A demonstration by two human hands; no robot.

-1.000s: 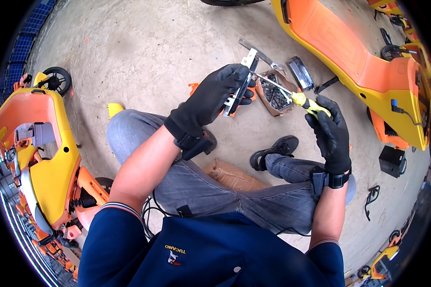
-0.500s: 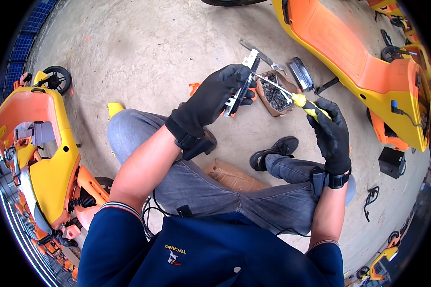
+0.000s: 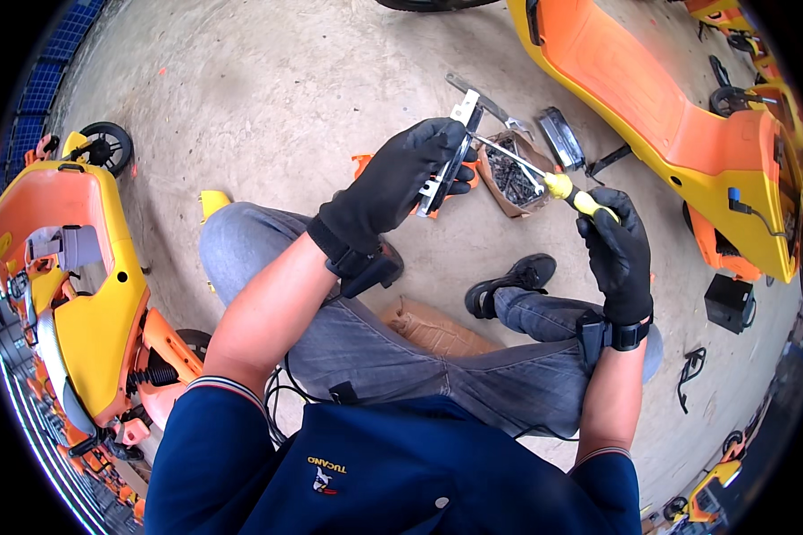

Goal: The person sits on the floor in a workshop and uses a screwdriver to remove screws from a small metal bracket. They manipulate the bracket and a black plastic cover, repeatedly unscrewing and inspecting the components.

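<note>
1. Above the floor (image 3: 268, 89), in front of the seated person, a black-and-white strip (image 3: 463, 111) is held up at a tilt; its exact kind cannot be determined.
2. Left hand (image 3: 397, 169): black-gloved, grasping the strip, thumb and fingers wrapped about its middle; both ends project.
3. Right hand (image 3: 619, 250): black-gloved, grasping the rear of a yellow screwdriver (image 3: 558, 185) by its handle. The shaft points toward the strip; whether the tip touches it cannot be told.
4. Beyond the shaft, an open box (image 3: 525, 209) of small dark pieces rests on the floor. Just beside it lie a silver-and-black case (image 3: 560, 138) and a metal bar (image 3: 509, 118).
5. Brown package (image 3: 433, 330): on the floor, partly covered by the legs.
6. Yellow-and-orange scooters stand on either side: left scooter (image 3: 89, 339), right scooter (image 3: 611, 80).
</note>
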